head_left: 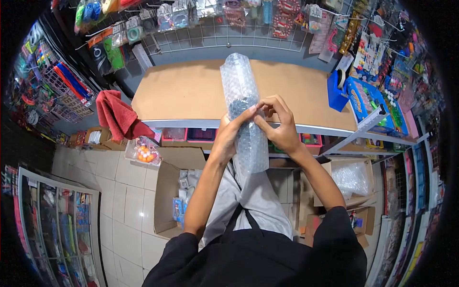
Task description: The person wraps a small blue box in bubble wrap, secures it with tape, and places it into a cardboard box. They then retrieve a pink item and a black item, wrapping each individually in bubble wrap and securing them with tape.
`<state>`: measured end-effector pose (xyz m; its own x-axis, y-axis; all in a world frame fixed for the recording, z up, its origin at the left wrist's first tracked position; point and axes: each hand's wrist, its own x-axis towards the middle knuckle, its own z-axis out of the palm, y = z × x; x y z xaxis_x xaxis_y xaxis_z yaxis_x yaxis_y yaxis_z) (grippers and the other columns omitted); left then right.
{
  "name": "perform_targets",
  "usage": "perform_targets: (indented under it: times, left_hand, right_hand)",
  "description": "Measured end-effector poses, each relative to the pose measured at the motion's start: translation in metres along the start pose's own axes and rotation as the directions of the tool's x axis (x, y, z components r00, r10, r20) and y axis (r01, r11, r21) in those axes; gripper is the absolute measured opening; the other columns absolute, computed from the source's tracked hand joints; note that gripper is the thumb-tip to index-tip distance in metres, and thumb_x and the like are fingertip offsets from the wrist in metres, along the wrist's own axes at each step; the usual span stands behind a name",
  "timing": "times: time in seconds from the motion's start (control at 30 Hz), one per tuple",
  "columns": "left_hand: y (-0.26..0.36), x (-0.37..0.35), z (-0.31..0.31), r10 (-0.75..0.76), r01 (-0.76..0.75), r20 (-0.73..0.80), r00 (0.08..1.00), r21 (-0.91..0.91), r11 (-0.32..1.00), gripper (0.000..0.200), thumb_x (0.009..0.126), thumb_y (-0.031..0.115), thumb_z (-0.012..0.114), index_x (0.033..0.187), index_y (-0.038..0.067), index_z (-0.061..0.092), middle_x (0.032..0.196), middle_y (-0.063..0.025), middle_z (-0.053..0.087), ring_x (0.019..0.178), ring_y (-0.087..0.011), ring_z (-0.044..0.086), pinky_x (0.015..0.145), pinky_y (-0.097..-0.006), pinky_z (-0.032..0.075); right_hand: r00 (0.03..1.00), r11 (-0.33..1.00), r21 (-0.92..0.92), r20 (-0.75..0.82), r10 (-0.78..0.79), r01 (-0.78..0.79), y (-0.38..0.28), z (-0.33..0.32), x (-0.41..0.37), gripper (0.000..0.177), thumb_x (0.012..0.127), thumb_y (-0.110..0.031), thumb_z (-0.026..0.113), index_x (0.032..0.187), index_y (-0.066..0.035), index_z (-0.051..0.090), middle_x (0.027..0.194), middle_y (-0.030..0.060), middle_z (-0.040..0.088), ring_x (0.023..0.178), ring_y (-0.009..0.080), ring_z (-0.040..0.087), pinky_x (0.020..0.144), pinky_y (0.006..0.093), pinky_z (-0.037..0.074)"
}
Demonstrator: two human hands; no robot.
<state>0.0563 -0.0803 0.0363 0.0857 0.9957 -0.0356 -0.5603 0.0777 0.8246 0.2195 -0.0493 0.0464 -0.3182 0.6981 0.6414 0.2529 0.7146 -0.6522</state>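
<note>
A long roll of bubble wrap (pixel 239 83) stretches from above the tan table (pixel 186 88) toward my lap. Something darker shows through its middle, but I cannot make out what it is. My left hand (pixel 227 136) grips the wrap from the left side, its thumb lying across the front. At the right edge of the wrap, my right hand (pixel 277 122) has its fingers bent and pinched near the left thumb. Whatever lies between those right fingertips is too small to tell.
A red cloth (pixel 117 115) hangs at the table's left corner. On the right stand a blue tape dispenser (pixel 337 91) and a blue package (pixel 366 98). Cardboard boxes (pixel 165 201) flank my legs. Packaged goods hang on the wall grid (pixel 191 40).
</note>
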Motion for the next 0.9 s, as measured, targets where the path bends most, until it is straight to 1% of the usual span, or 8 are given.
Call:
perform_targets:
  times: [0.1,0.2,0.33,0.43,0.57,0.6,0.73,0.9]
  left_hand:
    - [-0.004,0.0,0.0,-0.056,0.056,-0.024,0.998,0.001,0.998,0.037,0.091,0.03,0.076,0.112,0.002,0.066,0.098,-0.0055,0.069,0.086,-0.0128,0.068,0.074,-0.0284,0.056]
    - [-0.009,0.007,-0.011,-0.101,0.099,-0.031,0.994,-0.056,0.994,0.035,0.09,0.032,0.076,0.108,0.004,0.066,0.093,-0.0039,0.069,0.08,-0.0119,0.068,0.07,-0.0279,0.056]
    - [-0.003,0.009,-0.009,-0.129,0.128,-0.053,0.99,-0.026,0.991,0.032,0.09,0.033,0.076,0.103,0.005,0.067,0.086,-0.0027,0.068,0.073,-0.0111,0.067,0.066,-0.0275,0.055]
    - [-0.006,0.01,-0.007,-0.153,0.153,-0.038,0.987,-0.019,0.988,0.031,0.089,0.032,0.076,0.101,0.005,0.067,0.084,-0.003,0.068,0.071,-0.0112,0.066,0.063,-0.0272,0.055]
    - [-0.009,0.009,0.006,-0.172,0.172,-0.013,0.985,0.049,0.984,0.031,0.089,0.032,0.076,0.099,0.004,0.067,0.082,-0.0034,0.068,0.069,-0.0115,0.066,0.06,-0.0272,0.054]
    - [-0.008,0.008,0.008,-0.176,0.177,-0.019,0.984,0.069,0.982,0.03,0.089,0.032,0.076,0.098,0.004,0.067,0.081,-0.0034,0.068,0.069,-0.0116,0.066,0.059,-0.0271,0.054]
    - [-0.004,0.007,0.003,-0.185,0.187,-0.035,0.982,0.071,0.98,0.031,0.088,0.031,0.077,0.099,0.004,0.067,0.083,-0.004,0.068,0.069,-0.012,0.066,0.06,-0.0271,0.054]
    - [-0.012,0.008,-0.004,-0.188,0.196,-0.076,0.979,0.109,0.975,0.033,0.091,0.033,0.074,0.104,0.003,0.068,0.085,-0.0049,0.069,0.069,-0.0127,0.066,0.061,-0.0271,0.054]
  right_hand:
    - [1.0,1.0,-0.002,-0.002,-0.009,0.009,0.002,0.001,-0.01,0.028,0.087,-0.015,0.077,0.111,-0.008,0.065,0.102,0.008,0.06,0.089,0.0218,0.062,0.076,0.032,0.051]
    - [0.984,0.978,-0.118,0.068,-0.162,0.17,0.003,-0.013,-0.018,0.035,0.084,-0.015,0.077,0.117,-0.011,0.066,0.115,0.0091,0.062,0.103,0.0247,0.063,0.085,0.0358,0.05]
    - [0.817,0.85,-0.216,0.465,-0.342,0.48,0.0,-0.049,-0.033,0.063,0.07,-0.025,0.083,0.13,-0.022,0.064,0.137,0.005,0.056,0.122,0.0224,0.057,0.101,0.0471,0.041]
    - [0.714,0.664,-0.335,0.537,-0.449,0.669,-0.003,-0.048,-0.036,0.07,0.067,-0.032,0.086,0.133,-0.024,0.062,0.144,0.0004,0.052,0.122,0.0215,0.056,0.1,0.0471,0.042]
    - [0.606,0.444,-0.412,0.535,-0.589,0.795,0.008,-0.037,-0.033,0.043,0.084,-0.029,0.074,0.126,-0.023,0.067,0.134,-0.0058,0.063,0.125,0.0158,0.055,0.102,0.0407,0.043]
    - [0.585,0.444,-0.382,0.498,-0.64,0.811,0.005,-0.035,-0.031,0.031,0.088,-0.022,0.069,0.12,-0.02,0.071,0.126,-0.0052,0.068,0.121,0.0154,0.059,0.098,0.0367,0.046]
    - [0.527,0.455,-0.27,0.502,-0.685,0.849,0.007,-0.035,-0.024,0.025,0.086,-0.017,0.069,0.109,-0.011,0.076,0.115,0.0,0.072,0.112,0.0172,0.065,0.092,0.0343,0.051]
    - [0.519,0.518,-0.162,0.523,-0.676,0.84,0.012,-0.035,-0.021,0.027,0.086,-0.012,0.068,0.111,-0.008,0.074,0.114,0.002,0.072,0.115,0.019,0.065,0.093,0.0343,0.054]
